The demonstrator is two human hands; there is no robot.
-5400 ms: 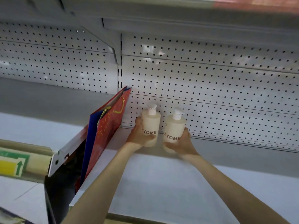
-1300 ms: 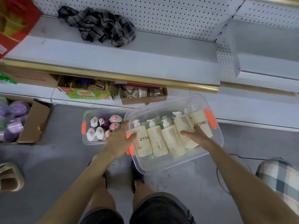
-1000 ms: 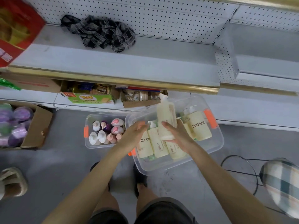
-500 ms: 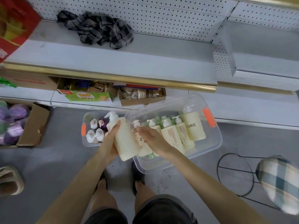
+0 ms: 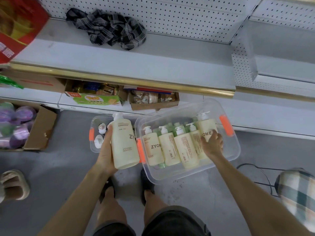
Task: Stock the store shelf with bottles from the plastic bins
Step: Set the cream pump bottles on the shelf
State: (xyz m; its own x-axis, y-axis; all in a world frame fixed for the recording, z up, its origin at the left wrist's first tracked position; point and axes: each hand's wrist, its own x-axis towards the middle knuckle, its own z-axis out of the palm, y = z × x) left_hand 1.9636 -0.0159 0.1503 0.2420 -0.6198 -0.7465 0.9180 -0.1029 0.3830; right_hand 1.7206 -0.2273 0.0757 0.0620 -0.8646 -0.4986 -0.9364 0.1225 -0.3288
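Below frame centre, left hand (image 5: 105, 157): fingers are wrapping a cream ZYOME pump bottle (image 5: 123, 143), holding it over the small bin's (image 5: 94, 149) right end.
Right hand (image 5: 212, 144): fingers are curling over the rightmost bottle (image 5: 205, 127), lying in the large clear bin (image 5: 187, 175).
Large clear bin: is holding more cream bottles (image 5: 170, 147) side by side.
Shelf (image 5: 136, 62): is carrying a crumpled plaid cloth (image 5: 109, 28), upper centre of the frame.

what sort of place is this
Probably a retail shop aisle mid-restock: white metal shelf with perforated back panel and gold front rail, open cardboard cartons of packaged snacks beneath it, and a clear plastic bin of cream pump bottles on the floor.
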